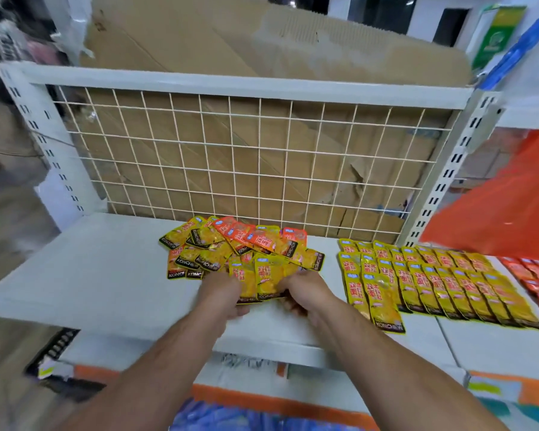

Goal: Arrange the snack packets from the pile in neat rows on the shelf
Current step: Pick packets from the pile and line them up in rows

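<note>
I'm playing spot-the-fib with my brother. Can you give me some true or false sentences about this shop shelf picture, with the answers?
1. The left hand and right hand both hold yellow packets at the pile. True.
2. The neat rows lie left of the pile. False: they lie to its right.
3. The pile has only yellow packets. False: orange ones are mixed in.
4. Cardboard stands behind the wire grid. True.

back: a white wire grid (246,157) is fixed between slotted uprights (45,147) | behind: cardboard (199,35) is seen through and above the grid | base: a white shelf (91,269) is evenly lit | right: an orange sheet (511,206) and green sign (495,35) are seen
</note>
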`<state>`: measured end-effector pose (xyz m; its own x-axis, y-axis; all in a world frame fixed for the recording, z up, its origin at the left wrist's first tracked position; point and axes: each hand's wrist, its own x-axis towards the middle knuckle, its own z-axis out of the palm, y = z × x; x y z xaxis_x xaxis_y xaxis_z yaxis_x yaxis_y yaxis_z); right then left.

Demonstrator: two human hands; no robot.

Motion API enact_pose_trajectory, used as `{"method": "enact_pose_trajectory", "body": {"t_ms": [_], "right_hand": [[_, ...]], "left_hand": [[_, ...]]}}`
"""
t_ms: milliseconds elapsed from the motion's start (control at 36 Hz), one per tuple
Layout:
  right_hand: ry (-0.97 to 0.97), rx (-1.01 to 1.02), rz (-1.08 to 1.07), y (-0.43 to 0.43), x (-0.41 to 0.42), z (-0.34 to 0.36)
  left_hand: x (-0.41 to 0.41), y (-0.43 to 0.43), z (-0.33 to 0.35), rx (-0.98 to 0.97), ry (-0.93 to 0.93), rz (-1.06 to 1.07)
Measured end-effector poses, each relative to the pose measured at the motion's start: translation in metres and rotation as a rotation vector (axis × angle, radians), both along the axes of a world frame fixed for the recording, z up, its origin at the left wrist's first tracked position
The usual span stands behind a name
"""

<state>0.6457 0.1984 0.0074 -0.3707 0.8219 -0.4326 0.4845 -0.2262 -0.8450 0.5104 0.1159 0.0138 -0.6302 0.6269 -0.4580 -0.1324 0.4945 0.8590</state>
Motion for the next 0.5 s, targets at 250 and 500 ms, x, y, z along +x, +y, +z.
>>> {"method": "enact_pose_trajectory", "body": {"t_ms": [250,500], "right_hand": [[0.112,0.024,0.013,-0.038,0.052,-0.007],[0.152,0.073,-0.067,-0.047,0.123,-0.008]], "left_hand": [[0.067,-0.054,0.009,0.165,-0.123,0.005],[0.13,-0.061,0.015,0.196,-0.134,-0.116]]}}
